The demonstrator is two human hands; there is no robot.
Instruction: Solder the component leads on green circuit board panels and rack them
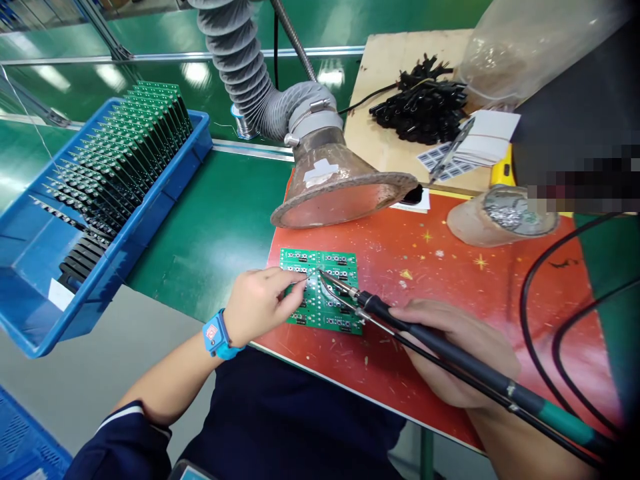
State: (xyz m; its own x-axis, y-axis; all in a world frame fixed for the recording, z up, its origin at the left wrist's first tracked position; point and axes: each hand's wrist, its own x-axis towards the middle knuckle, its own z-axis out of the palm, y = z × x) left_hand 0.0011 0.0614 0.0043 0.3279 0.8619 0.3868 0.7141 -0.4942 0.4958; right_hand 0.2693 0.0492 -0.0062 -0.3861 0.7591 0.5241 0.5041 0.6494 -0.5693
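Our circuit board [327,311] lies flat on the red mat [450,280], on our side of the funnel hood [345,160]. Our left hand [257,300] reaches over the board's left part, thumb and forefinger pinched together on a thin piece [312,274] just above the board's surface. Our right hand [465,327], to the right of the hood and nearer us, grasps the soldering iron [430,339], whose tip meets the board's middle beside the left fingertips.

Those fingertips hide some of the board, and the thin piece is too small for us to identify. We cannot make out whether the tip touches it. Most right fingers are hidden, and the iron's rear end fades into a dark corner.
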